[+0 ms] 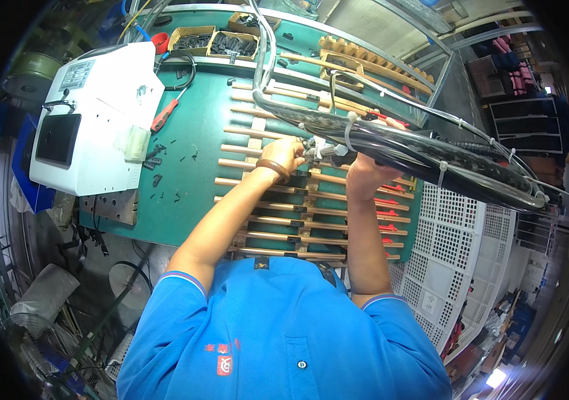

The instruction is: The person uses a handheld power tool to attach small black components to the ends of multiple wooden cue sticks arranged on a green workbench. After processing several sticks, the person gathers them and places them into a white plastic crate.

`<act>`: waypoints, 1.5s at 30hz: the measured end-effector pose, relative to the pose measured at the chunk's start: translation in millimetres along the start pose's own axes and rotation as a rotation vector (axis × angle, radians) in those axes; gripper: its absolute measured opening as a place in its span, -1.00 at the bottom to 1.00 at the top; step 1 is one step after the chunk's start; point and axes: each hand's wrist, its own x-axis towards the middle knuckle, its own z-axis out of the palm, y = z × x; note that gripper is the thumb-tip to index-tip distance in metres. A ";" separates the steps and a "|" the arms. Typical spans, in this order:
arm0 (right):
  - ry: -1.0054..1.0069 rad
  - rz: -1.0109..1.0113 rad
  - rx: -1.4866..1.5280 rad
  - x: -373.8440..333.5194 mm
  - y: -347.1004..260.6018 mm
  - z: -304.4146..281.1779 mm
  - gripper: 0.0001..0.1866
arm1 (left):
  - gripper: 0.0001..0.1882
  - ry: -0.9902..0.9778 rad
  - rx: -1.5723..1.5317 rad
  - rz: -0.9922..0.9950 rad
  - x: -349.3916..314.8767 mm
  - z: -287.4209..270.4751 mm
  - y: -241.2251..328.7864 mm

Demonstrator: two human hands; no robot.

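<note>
operator's right hand (366, 175) looks clamped on metal tool (324, 151) above the copper-coloured rods (234, 163), left hand (284, 155) by its tip, grip unclear; likely tool-on-rod step, next move needs steady alignment.
</note>
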 end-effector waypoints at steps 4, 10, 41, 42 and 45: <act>-0.110 -0.069 -0.109 -1.7 -11.8 -0.3 -0.56 | -0.79 0.042 0.003 0.060 4.4 9.4 -8.1; -0.176 -0.201 -0.194 -6.5 -5.6 -3.1 -0.57 | -0.79 -0.085 0.019 -0.023 1.4 -1.8 1.6; -0.184 0.419 0.473 -13.6 -16.9 14.9 -0.70 | -0.72 -0.128 0.357 0.055 -10.9 -32.9 -25.2; -0.170 0.568 0.806 -11.3 -17.3 12.5 -0.72 | -0.73 -0.157 0.326 0.049 -9.5 -30.4 -30.0; -0.199 0.618 1.025 -12.4 -14.6 12.0 -0.69 | -0.75 0.109 0.253 0.287 -6.8 1.0 -67.9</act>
